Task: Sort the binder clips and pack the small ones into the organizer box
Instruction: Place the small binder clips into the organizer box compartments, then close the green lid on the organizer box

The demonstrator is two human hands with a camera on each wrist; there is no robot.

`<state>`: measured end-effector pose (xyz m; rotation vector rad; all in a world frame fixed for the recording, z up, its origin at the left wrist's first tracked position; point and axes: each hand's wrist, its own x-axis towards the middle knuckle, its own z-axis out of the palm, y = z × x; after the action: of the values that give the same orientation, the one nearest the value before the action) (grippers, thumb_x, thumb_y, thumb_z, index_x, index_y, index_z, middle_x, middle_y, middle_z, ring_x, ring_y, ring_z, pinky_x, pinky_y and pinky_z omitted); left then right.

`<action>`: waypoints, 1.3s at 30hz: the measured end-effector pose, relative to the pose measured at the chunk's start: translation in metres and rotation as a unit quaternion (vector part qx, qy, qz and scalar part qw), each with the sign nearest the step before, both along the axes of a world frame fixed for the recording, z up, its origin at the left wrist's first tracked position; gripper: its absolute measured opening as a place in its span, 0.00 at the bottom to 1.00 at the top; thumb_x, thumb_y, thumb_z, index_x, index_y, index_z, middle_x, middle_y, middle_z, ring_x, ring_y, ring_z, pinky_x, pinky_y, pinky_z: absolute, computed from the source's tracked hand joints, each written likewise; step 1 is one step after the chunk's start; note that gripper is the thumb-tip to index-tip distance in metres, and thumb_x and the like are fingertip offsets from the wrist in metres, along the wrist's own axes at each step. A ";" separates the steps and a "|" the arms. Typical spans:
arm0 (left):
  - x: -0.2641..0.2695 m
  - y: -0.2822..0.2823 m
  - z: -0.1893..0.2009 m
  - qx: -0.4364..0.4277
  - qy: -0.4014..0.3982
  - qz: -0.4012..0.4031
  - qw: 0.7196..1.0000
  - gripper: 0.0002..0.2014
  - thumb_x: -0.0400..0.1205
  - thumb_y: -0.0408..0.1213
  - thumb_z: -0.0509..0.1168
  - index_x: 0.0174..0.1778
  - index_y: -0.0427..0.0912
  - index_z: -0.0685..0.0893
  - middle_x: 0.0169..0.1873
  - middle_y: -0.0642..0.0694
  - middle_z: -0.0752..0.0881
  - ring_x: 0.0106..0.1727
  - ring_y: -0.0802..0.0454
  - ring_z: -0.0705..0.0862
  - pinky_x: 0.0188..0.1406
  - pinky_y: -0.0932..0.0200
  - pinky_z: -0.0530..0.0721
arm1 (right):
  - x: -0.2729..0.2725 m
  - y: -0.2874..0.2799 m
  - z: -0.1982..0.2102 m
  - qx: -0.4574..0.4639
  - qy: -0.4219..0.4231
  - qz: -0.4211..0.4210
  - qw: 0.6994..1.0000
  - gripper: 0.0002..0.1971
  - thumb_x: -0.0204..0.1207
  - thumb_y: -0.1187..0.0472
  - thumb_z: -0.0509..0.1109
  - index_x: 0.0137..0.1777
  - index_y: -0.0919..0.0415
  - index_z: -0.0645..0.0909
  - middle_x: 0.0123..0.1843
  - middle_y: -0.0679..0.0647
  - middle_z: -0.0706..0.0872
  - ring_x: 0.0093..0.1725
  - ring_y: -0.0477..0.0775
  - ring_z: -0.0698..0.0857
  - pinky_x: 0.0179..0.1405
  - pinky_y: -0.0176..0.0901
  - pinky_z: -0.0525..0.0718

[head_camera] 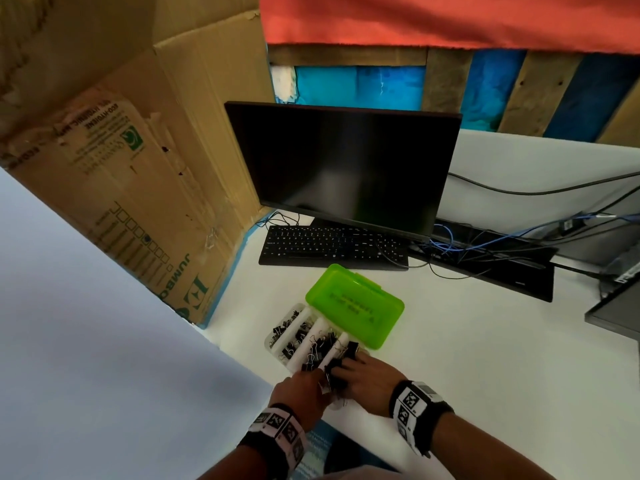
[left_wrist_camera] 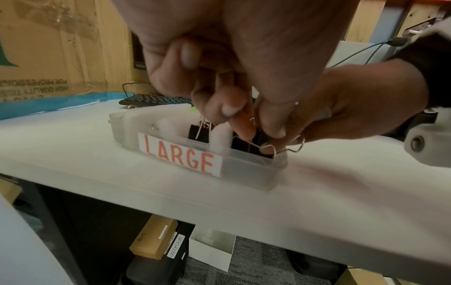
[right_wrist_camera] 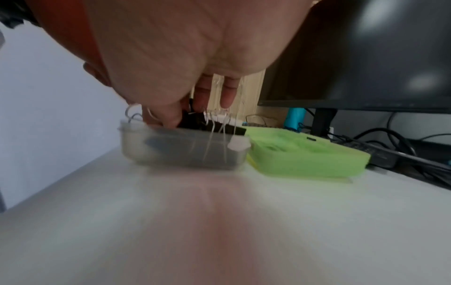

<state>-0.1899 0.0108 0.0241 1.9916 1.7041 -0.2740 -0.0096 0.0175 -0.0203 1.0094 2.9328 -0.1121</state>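
Reaching forward side by side, both hands meet over the near end of the clear organizer box [head_camera: 277, 337] on the white worktop [head_camera: 467, 341]. The left hand [head_camera: 304, 393] comes from the lower left, wrist raised, with its fingers [left_wrist_camera: 229, 108] curled downward into the nearest compartment; in the left wrist view they pinch the wire handles of a black binder clip [left_wrist_camera: 246, 142] there. The right hand [head_camera: 367, 379] comes from the lower right with the back of the hand up. Its fingers bend down over the same compartment and touch the clips, but I cannot tell if they really grip one, because the right wrist view is blurred. The two hands almost touch each other at the fingertips.

A white label [left_wrist_camera: 180, 156] with the red word LARGE is on the side of the box that faces the left wrist. Beyond the fingertips, the farther compartments hold more binder clips [head_camera: 294, 337], black with silver wire handles. The green lid [head_camera: 356, 306] is just ahead of the right hand, against the box edge. Farther ahead of both hands lie a black keyboard [head_camera: 332, 247] and a dark monitor [head_camera: 343, 164]. To the left of the left hand stands a cardboard sheet [head_camera: 138, 188].
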 end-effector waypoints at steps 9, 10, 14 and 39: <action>-0.013 -0.005 0.002 0.026 -0.015 0.016 0.999 0.10 0.81 0.53 0.56 0.47 0.55 0.78 0.47 0.51 0.87 0.46 0.49 0.85 0.46 0.55 0.82 | 0.008 -0.003 0.010 -0.078 -0.005 -0.040 0.996 0.14 0.72 0.41 0.58 0.43 0.40 0.86 0.47 0.38 0.85 0.50 0.45 0.82 0.61 0.41 0.65; -0.013 -0.005 0.003 0.027 -0.011 0.009 1.000 0.10 0.82 0.53 0.55 0.47 0.54 0.79 0.47 0.50 0.87 0.46 0.49 0.85 0.47 0.54 0.83 | 0.007 -0.003 0.010 -0.077 -0.002 -0.037 0.996 0.14 0.72 0.42 0.59 0.42 0.41 0.86 0.47 0.38 0.85 0.50 0.46 0.82 0.60 0.41 0.64; -0.018 -0.006 0.002 0.031 -0.019 -0.008 0.999 0.10 0.81 0.54 0.57 0.49 0.56 0.79 0.50 0.54 0.87 0.49 0.51 0.85 0.50 0.55 0.82 | 0.003 -0.007 0.005 -0.042 0.006 -0.038 0.998 0.08 0.68 0.44 0.67 0.42 0.41 0.86 0.49 0.41 0.84 0.53 0.47 0.81 0.64 0.46 0.62; -0.076 0.065 -0.022 0.020 -0.158 0.255 0.954 0.26 0.82 0.41 0.62 0.76 0.43 0.66 0.71 0.42 0.78 0.67 0.44 0.80 0.71 0.53 0.73 | 0.054 0.054 -0.014 -0.308 0.342 -0.583 0.669 0.32 0.76 0.55 0.70 0.75 0.65 0.62 0.64 0.64 0.82 0.64 0.64 0.81 0.55 0.42 0.75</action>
<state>-0.2664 0.0757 0.0024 1.4481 1.9333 0.2486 0.0444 0.0711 -0.0343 2.7842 1.6255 -1.6212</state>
